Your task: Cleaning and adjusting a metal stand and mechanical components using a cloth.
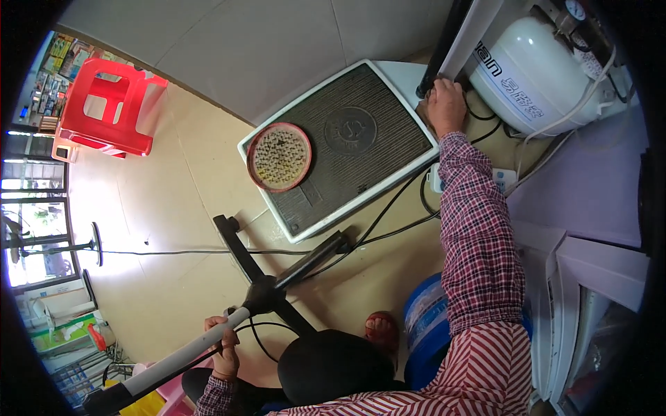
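Note:
My left hand (pixel 224 350) is wrapped round the grey pole of a floor stand (pixel 187 355), which lies tilted with its black spoked base (pixel 263 295) facing away from me. A thin black cable runs beside the pole near my fingers. My right arm reaches far forward past a platform scale (pixel 388 149). At the scale's far right corner, my right hand (pixel 445 107) is closed at the foot of a black upright post (pixel 447 45). What its fingers hold is hidden. A round red-rimmed tray (pixel 279 157) with a speckled surface rests on the scale's dark ribbed top.
A white tank (pixel 520 76) with a gauge stands at the far right. Beside my right forearm are a white power strip (pixel 503 179) and black cables (pixel 395 236) crossing the floor. A blue drum (pixel 423 315) is near my legs; a red stool (pixel 111 104) is far left.

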Available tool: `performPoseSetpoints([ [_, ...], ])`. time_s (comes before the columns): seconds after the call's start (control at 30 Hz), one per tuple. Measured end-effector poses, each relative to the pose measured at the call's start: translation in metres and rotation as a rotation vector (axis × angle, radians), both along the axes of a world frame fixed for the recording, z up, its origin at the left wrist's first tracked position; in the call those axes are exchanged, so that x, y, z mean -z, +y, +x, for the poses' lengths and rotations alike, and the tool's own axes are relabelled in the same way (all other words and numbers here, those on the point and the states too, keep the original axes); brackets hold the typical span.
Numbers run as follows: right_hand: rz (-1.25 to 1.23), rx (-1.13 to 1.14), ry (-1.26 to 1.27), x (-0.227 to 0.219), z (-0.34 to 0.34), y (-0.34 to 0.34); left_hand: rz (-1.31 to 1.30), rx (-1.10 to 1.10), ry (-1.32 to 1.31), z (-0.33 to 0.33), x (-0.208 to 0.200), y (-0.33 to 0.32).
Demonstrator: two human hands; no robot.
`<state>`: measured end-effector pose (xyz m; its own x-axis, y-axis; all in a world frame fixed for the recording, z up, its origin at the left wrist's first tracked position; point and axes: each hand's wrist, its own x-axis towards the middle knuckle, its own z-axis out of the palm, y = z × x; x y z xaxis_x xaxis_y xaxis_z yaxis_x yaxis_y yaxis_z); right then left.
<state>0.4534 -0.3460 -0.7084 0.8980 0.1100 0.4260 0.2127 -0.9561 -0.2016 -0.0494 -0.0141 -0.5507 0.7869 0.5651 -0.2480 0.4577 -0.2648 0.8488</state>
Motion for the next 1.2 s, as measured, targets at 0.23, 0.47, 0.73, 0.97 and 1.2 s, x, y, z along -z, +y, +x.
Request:
performPoseSetpoints([
  [0.23,0.131,-0.025,0.043,0.002,-0.006,-0.006,-0.002,-0.034,0.000,0.000,0.003,0.000],
  [0.47,-0.146,-0.139,-0.090,0.004,-0.006,-0.020,-0.018,-0.042,0.024,-0.003,0.005,0.000],
  [0.73,-0.223,-0.103,-0.076,-0.002,-0.004,-0.015,0.009,-0.064,0.039,-0.004,0.003,0.002],
  [0.97,-0.294,-0.059,-0.025,-0.003,-0.010,-0.035,-0.012,-0.045,-0.022,-0.006,0.008,0.002],
  [1.2,-0.160,0.192,0.073,0.023,-0.007,-0.065,-0.030,-0.033,-0.033,-0.004,0.007,0.004],
])
